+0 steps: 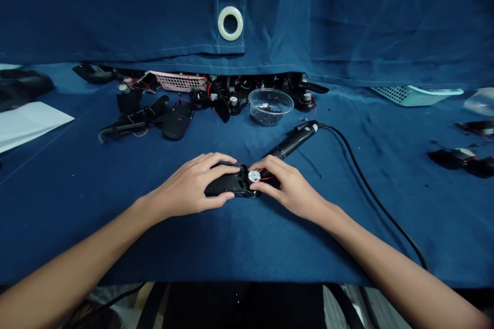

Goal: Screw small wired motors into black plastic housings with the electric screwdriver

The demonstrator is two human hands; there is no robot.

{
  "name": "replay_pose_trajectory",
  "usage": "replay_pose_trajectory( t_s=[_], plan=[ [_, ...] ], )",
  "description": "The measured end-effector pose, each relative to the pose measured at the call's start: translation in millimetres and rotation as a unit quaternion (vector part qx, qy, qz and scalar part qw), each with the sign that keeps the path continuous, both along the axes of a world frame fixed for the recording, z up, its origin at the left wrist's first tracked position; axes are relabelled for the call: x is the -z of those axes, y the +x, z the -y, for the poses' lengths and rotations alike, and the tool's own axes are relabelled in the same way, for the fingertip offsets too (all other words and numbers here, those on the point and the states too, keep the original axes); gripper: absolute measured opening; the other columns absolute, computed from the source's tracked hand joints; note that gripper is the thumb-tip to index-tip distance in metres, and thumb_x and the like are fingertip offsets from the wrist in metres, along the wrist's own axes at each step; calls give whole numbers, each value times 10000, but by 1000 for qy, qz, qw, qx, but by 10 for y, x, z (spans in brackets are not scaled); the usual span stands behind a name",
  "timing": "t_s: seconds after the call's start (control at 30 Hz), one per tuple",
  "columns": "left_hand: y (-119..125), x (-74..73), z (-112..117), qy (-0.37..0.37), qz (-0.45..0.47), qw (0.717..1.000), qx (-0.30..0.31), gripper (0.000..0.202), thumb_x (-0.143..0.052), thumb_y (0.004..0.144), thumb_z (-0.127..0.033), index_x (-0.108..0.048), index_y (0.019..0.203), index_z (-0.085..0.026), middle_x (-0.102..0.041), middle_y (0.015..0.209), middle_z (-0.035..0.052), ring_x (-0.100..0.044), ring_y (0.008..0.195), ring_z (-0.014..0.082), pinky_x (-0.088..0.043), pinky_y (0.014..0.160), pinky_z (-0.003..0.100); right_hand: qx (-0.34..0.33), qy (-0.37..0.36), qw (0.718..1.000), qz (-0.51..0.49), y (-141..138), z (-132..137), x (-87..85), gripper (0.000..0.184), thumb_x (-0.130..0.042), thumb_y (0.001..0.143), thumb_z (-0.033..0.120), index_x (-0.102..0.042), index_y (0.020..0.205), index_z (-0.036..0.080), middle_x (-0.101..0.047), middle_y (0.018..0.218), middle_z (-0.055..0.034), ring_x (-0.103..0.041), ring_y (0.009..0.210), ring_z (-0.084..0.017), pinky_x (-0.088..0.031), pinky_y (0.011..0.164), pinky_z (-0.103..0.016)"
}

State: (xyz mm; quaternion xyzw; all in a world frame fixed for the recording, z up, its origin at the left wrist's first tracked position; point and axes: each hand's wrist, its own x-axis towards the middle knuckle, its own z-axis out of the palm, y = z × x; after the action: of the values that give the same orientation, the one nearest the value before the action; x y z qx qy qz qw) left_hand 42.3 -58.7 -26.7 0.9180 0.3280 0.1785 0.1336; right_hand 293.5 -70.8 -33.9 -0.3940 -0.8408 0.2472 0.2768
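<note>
A black plastic housing (pixel 227 183) lies on the blue cloth in front of me. My left hand (pixel 200 181) grips its left part, thumb on the near side and fingers over the far side. At the housing's right end, a small round white-topped motor (pixel 254 176) with a red wire sits between the thumb and fingers of my right hand (pixel 283 182). Just beyond that hand lies a black corded electric screwdriver (pixel 295 140), its front end hidden behind the fingers.
A clear tub (pixel 270 106) of small dark screws stands behind the screwdriver. Black parts with wires and a pink basket (pixel 179 82) lie along the hanging blue curtain (pixel 154 10). A teal basket (pixel 419 95) is at right, white paper (pixel 31 123) at left. The black cord (pixel 363 177) curves toward the front edge.
</note>
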Motion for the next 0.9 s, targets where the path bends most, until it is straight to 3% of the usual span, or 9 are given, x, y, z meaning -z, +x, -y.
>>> replay_pose_trajectory(
  t_s=[0.47, 0.7, 0.9],
  plan=[
    [14, -6, -8, 37, 12, 999, 11, 297, -580, 867, -361, -610, 1141, -252, -536, 1291, 46, -514, 1125, 222, -396, 994, 396, 12, 8, 1000, -4, -3, -5, 15, 216, -591, 894, 327, -568, 1082, 225, -611, 1044, -50, -586, 972, -192, -482, 882, -352],
    [14, -9, -15, 40, 15, 999, 20, 285, -572, 891, -374, -628, 1155, -283, -536, 1319, 22, -521, 1133, 210, -388, 1005, 394, 14, 9, 1000, 4, -1, -2, 2, 220, -595, 893, 323, -567, 1088, 224, -610, 1046, -46, -582, 977, -186, -481, 884, -349],
    [22, 10, -35, 40, 30, 998, 35, 310, -584, 892, -374, -629, 1182, -276, -611, 1222, 26, -520, 1122, 208, -413, 979, 381, 12, 4, 1000, 2, -4, -7, -3, 204, -592, 894, 322, -572, 1071, 222, -612, 1041, -50, -584, 983, -193, -482, 889, -358]
  ],
)
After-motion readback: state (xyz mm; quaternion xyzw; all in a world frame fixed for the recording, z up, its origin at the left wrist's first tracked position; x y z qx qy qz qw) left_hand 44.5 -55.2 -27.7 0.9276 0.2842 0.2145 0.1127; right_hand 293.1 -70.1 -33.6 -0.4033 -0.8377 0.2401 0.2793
